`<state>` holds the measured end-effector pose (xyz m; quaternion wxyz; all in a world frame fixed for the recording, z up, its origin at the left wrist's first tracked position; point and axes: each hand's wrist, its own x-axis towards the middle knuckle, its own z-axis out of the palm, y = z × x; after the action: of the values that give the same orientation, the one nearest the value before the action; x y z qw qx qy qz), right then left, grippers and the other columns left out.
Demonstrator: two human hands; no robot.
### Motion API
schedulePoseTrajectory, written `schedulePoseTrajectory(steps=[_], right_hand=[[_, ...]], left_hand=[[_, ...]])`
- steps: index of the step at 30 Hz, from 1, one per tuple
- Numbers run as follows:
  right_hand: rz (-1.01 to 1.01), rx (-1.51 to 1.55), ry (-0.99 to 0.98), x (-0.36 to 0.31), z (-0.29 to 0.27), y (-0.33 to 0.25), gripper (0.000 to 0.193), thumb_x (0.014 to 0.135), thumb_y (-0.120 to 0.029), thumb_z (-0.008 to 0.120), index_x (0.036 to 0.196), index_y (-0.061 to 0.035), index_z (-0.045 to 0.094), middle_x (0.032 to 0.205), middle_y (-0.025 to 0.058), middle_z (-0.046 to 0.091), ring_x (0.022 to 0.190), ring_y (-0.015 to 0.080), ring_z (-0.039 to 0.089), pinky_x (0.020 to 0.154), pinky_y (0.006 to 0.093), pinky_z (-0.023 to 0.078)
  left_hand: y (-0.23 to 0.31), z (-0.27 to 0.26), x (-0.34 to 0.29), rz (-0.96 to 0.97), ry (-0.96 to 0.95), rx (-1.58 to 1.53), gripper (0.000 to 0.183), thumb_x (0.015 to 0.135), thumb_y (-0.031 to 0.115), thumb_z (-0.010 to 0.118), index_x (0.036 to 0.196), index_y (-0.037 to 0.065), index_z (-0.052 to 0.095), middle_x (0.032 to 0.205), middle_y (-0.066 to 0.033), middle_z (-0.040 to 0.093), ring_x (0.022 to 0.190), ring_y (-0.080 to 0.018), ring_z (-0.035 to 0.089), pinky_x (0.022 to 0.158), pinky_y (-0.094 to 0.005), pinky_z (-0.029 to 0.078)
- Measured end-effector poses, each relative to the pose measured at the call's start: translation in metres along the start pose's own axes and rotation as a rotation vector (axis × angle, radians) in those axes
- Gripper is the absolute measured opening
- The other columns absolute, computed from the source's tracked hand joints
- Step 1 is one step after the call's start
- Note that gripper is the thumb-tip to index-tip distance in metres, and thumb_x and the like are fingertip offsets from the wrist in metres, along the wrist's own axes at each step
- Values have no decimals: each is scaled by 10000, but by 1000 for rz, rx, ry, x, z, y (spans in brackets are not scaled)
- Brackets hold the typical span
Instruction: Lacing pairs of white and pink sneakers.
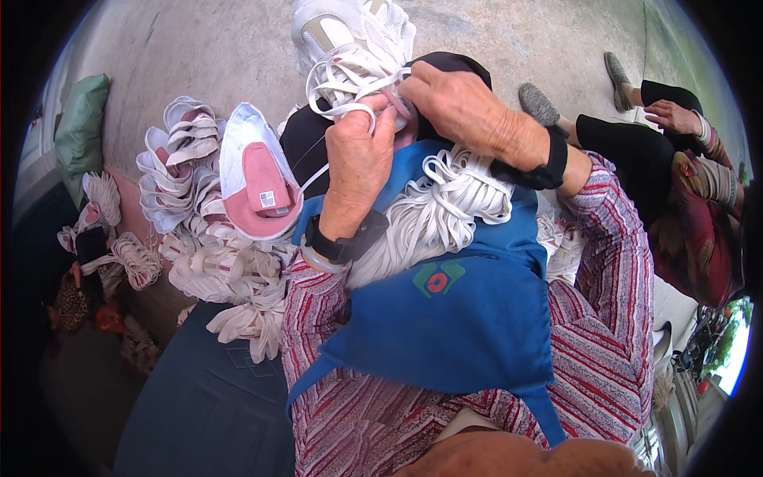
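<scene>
A white and grey shoe upper (355,71) with a pink lining rests at my knees, a white shoelace (319,83) looping loosely across its front. My left hand (354,159) pinches the lace close to the upper's opening, and a length of it trails down past the wrist. Just to its right, my right hand (457,102) has its fingers closed on the lace at the upper's edge; its fingertips are partly hidden. On my blue apron (469,318) lies a thick bundle of white shoelaces (429,226), below both hands.
Left of my legs, shoe uppers (187,147) are stacked beside one with a pink insole panel (262,179). More uppers (230,266) heap over a dark blue seat (211,405). A green sack (82,131) stands far left. Another person (675,151) sits at the right.
</scene>
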<state>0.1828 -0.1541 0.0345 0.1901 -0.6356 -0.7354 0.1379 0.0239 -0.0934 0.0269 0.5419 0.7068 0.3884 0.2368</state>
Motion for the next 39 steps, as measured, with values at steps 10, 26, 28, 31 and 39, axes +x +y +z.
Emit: schedulePoseTrajectory(steps=[10, 26, 28, 31, 39], right_hand=[[79, 125, 177, 6, -15, 1, 205, 851, -141, 583, 1041, -64, 568, 950, 128, 552, 761, 300, 596, 643, 349, 496], [-18, 126, 236, 64, -33, -11, 144, 860, -102, 552, 943, 14, 572, 753, 129, 572, 632, 216, 589, 553, 322, 479], [-43, 101, 174, 52, -33, -23, 113, 855, -59, 562, 945, -9, 609, 749, 79, 580, 645, 167, 577, 591, 265, 468], [-174, 39, -272, 24, -11, -45, 151, 807, -137, 582, 939, -62, 582, 810, 109, 570, 673, 329, 597, 663, 367, 515], [149, 93, 98, 34, 1, -31, 240, 811, -40, 566, 1051, -24, 573, 841, 148, 559, 675, 315, 593, 587, 378, 493]], left_hand=[[-4, -85, 6, -182, 130, -47, 179, 859, 169, 597, 900, -2, 629, 614, 44, 512, 516, -25, 407, 442, -199, 311], [-20, -88, -11, -86, -24, 54, 459, 967, 376, 376, 965, 0, 640, 765, -41, 590, 670, -124, 561, 607, -268, 464], [-41, -89, -15, -295, -98, -544, 337, 949, 263, 482, 1036, -49, 573, 811, -58, 602, 678, -109, 590, 599, -212, 497], [-43, -73, -15, -260, -70, -597, 272, 913, 173, 551, 1053, -60, 556, 861, -67, 618, 784, -150, 635, 712, -255, 536], [-53, -63, -19, -2, -11, -221, 203, 900, 125, 562, 1019, -21, 637, 908, -68, 651, 875, -139, 637, 730, -227, 513]])
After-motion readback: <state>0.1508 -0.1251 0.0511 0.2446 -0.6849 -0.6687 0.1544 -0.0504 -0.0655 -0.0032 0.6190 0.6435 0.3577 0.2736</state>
